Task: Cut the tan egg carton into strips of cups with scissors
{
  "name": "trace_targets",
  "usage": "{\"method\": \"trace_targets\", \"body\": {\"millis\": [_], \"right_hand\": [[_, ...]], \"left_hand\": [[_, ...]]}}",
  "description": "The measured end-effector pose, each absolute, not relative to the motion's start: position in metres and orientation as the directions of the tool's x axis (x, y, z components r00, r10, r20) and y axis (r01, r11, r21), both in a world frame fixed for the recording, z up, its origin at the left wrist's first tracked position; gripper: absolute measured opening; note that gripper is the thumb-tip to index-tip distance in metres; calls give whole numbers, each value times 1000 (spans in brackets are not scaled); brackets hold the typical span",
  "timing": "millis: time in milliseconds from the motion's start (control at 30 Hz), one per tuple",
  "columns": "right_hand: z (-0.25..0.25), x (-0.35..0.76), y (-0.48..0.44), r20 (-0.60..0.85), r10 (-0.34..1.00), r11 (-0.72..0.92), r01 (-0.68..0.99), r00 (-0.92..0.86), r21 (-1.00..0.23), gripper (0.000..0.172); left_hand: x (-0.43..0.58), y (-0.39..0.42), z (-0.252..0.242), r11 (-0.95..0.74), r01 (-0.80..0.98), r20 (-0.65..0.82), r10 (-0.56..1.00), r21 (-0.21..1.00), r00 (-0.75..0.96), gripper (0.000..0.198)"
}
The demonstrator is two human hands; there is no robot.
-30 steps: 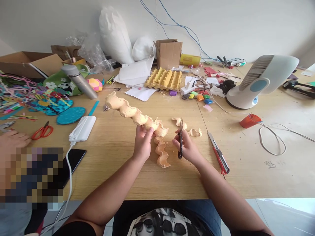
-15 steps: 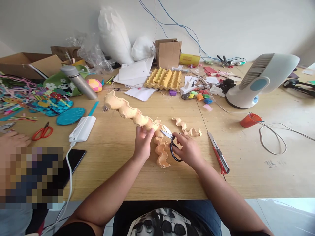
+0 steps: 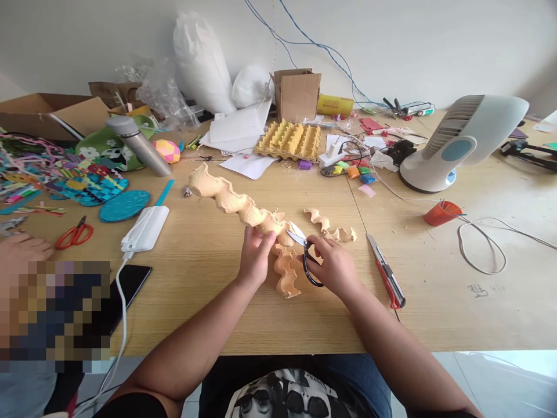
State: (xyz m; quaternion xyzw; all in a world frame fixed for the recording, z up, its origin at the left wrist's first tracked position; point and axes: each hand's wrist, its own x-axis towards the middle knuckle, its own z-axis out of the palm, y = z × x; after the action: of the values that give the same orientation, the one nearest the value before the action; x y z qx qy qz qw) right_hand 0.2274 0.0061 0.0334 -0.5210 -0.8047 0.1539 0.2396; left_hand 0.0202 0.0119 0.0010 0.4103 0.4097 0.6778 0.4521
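My left hand [image 3: 255, 253] is closed on a tan egg carton strip [image 3: 230, 198], a row of cups held in the air and slanting down to the right. In my right hand [image 3: 333, 261] is a pair of black-handled scissors [image 3: 311, 271]. Their blades are parted at the strip's lower right end. Below the strip, another carton strip [image 3: 287, 277] lies on the table, its upper end partly hidden. Wavy trimmed scraps [image 3: 317, 218] rest just beyond my right hand.
A red utility knife [image 3: 387, 276] lies right of my right arm. Further right are an orange cup [image 3: 441, 213] and a white fan [image 3: 448, 145]. A yellow egg tray [image 3: 289, 141] sits at the back. Left are a power bank [image 3: 145, 228], red scissors [image 3: 75, 235] and another person's hand [image 3: 24, 251].
The held strip has shifted slightly right and down, with my left hand moving a little along with it. The scissors have turned slightly at its end.
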Motion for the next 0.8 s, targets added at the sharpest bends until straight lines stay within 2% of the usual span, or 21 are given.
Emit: {"method": "trace_targets", "body": {"millis": [567, 700, 800], "right_hand": [[28, 230, 5, 210, 908, 417, 821, -362, -390, 23], [28, 229, 6, 173, 924, 382, 831, -341, -405, 18], [27, 229, 8, 158, 945, 327, 817, -286, -475, 18]], "left_hand": [[22, 12, 2, -274, -281, 202, 945, 920, -259, 43], [20, 12, -1, -278, -238, 212, 940, 930, -268, 47], [18, 12, -2, -288, -217, 221, 932, 933, -287, 49]]}}
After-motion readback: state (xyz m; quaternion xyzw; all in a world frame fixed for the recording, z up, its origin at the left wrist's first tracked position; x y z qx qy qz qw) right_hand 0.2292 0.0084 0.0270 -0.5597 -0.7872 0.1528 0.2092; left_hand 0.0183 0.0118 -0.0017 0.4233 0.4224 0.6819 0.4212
